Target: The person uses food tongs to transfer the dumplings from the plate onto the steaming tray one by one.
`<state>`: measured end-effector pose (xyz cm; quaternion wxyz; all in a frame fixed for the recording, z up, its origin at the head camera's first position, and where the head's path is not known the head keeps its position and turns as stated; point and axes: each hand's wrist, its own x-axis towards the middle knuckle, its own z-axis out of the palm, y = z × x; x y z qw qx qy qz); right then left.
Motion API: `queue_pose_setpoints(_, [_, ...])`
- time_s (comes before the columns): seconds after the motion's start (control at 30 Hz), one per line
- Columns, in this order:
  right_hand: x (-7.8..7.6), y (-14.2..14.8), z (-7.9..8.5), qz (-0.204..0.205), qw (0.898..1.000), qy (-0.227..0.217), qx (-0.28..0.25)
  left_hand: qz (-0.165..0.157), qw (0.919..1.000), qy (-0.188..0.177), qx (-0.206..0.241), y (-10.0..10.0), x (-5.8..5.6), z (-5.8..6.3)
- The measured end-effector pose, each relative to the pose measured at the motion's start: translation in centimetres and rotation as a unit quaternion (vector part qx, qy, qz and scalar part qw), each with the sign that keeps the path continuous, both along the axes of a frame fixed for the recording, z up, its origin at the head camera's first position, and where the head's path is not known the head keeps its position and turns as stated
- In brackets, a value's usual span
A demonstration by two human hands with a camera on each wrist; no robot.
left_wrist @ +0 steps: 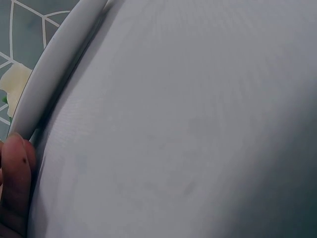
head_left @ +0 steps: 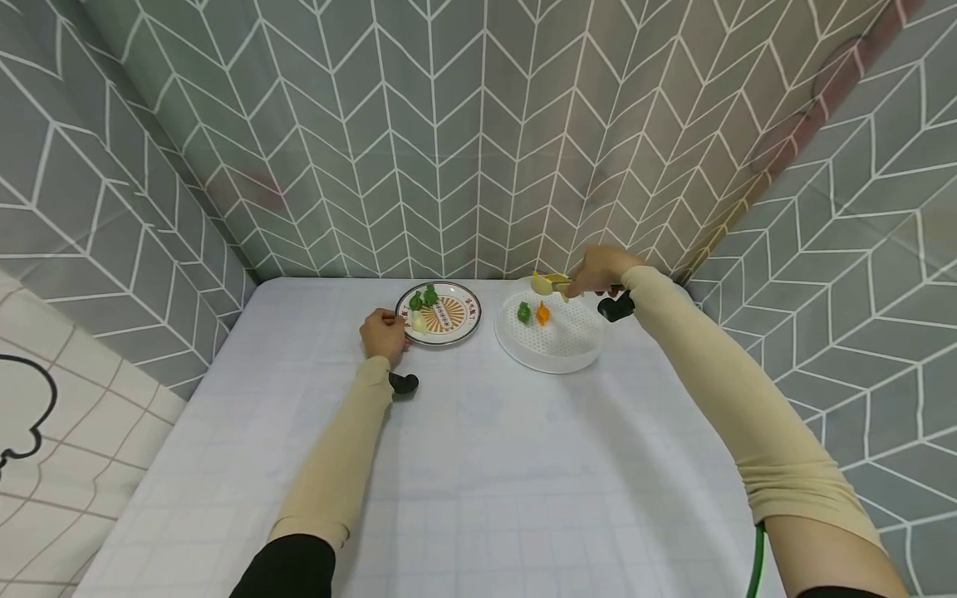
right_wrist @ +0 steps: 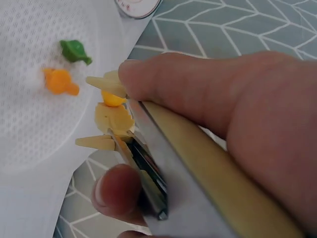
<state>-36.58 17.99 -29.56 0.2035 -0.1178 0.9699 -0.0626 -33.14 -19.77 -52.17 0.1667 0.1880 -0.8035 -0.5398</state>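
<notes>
On the table stand one plate and one tray, side by side. Two green pieces and one pale piece lie on the plate; one green pepper and one orange pepper lie on the tray. Of the two hands, the left hand pinches the plate's left rim; the right hand grasps one pair of tongs above the tray's far side.

Only the right wrist view clearly shows one round yellow piece at the tongs' clawed tips; whether they grip it, I cannot tell. The left wrist view shows the rim's underside, hidden from the head view, which alone shows the plate's sunburst print.
</notes>
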Motion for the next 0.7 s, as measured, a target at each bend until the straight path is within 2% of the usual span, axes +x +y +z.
queue_pose_setpoints(0.2, [-0.2,1.3,-0.4,-0.02,1.0,-0.001,0.001,-0.005,1.0,-0.004,0.007,-0.1,0.0,0.1])
queue_pose_setpoints(0.37, [-0.1,2.4,-1.2,-0.023,0.999,-0.003,0.035,-0.004,0.9999,-0.01,0.007,-0.2,0.0,-0.1])
queue_pose_setpoints(0.53, [-0.1,3.2,-2.0,-0.018,0.996,-0.034,0.075,-0.004,0.9999,-0.008,0.008,-0.3,-0.2,-0.2])
queue_pose_setpoints(0.7, [-0.2,3.8,-2.7,-0.013,0.995,-0.057,0.085,-0.007,0.9999,-0.005,0.012,-0.3,-0.6,-0.3])
